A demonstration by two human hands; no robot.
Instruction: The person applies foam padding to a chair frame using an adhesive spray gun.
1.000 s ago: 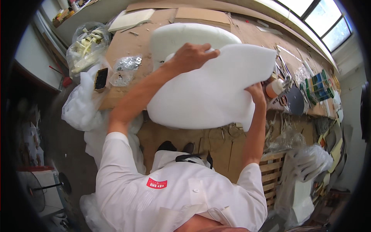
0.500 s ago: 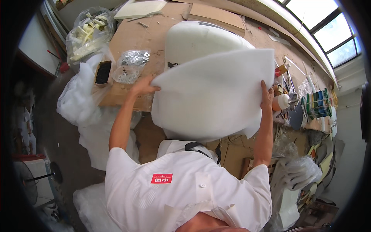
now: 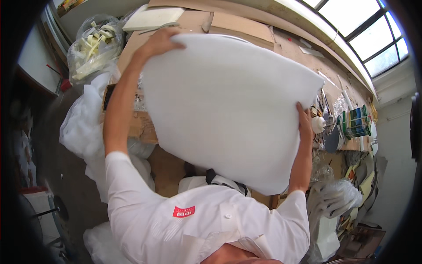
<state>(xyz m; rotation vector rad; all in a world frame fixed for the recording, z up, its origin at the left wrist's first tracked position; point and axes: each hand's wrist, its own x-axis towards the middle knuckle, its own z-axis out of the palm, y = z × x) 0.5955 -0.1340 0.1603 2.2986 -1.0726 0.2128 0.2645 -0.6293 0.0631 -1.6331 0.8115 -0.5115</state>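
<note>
A large white sheet of soft padding (image 3: pixel 224 101) is spread out in front of me, over the worktable. My left hand (image 3: pixel 163 42) is closed on its far left corner, arm stretched forward. At the right edge, my right hand (image 3: pixel 304 119) grips the sheet, with its thumb showing on top and its other fingers partly hidden. The sheet's near edge hangs beyond the table's front, close to my body. It covers whatever lies beneath it on the table.
Flat cardboard (image 3: pixel 241 28) lies at the back. A clear bag of pale foam strips (image 3: pixel 96 48) stands at the left, above white fluffy stuffing (image 3: pixel 83 116). At the right are a white-capped bottle (image 3: pixel 318 125), a green wire rack (image 3: pixel 357 122) and loose tools.
My left hand has moved forward, carrying the sheet's left corner to the far side. The sheet has been drawn flatter and now hides the white rounded piece beneath. My right hand has shifted slightly nearer.
</note>
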